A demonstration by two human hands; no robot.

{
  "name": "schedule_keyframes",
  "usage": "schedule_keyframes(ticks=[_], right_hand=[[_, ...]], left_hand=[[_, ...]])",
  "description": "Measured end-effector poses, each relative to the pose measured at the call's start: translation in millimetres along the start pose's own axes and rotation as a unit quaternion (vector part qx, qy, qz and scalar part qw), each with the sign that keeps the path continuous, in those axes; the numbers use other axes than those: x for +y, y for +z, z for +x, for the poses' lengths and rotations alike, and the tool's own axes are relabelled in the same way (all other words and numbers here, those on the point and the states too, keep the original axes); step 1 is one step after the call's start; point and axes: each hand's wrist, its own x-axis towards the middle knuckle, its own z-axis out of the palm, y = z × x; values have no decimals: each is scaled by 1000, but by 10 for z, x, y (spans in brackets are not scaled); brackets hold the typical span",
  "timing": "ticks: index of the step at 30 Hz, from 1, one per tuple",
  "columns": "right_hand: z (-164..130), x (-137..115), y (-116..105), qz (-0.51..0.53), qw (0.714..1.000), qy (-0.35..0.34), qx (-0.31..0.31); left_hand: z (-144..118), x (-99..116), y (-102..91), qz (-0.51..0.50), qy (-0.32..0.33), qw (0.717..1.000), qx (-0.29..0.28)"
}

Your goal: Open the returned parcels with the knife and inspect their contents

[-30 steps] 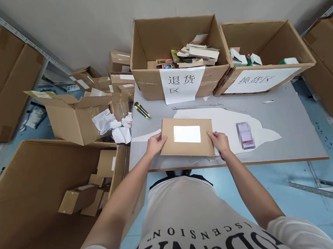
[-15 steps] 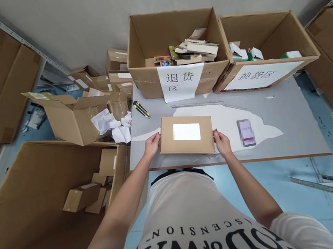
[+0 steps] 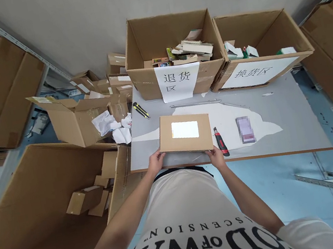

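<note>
A flat brown cardboard parcel [image 3: 184, 133] with a white label lies on the grey table [image 3: 289, 124] in front of me. My left hand [image 3: 156, 162] grips its near left corner and my right hand [image 3: 215, 157] grips its near right corner, both at the table's front edge. A red and black utility knife [image 3: 222, 147] lies uncovered just right of the parcel, beside my right hand.
At the table's back stand two open cartons [image 3: 169, 51] [image 3: 261, 50] with paper signs, holding books and small items. A yellow-black knife [image 3: 141, 110] and a small blurred card [image 3: 245, 129] lie on the table. A large open carton [image 3: 39, 207] stands at the left.
Both hands slid from the parcel's side edges to its near corners. The parcel sits slightly farther back, and the red knife beside it is now exposed.
</note>
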Motion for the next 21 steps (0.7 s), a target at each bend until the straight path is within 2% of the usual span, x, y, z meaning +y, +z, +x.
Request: schedule_keyframes(ticks=[4,8,15,21], right_hand=[[19,-143,-73,-67,998,-9,-13],[-3,-407,-242,-116,992,-46,-16],[-35,-891,-380,-184,980,-74,30],[67,-964,-366,-170,980,-63,82]], left_hand=[[29,148,-45,20,22,1000,11],[49,414,-149,90,52,994,20],[105,862,-227,215,51,971,87],[238,955,-155,225,28,969,100]])
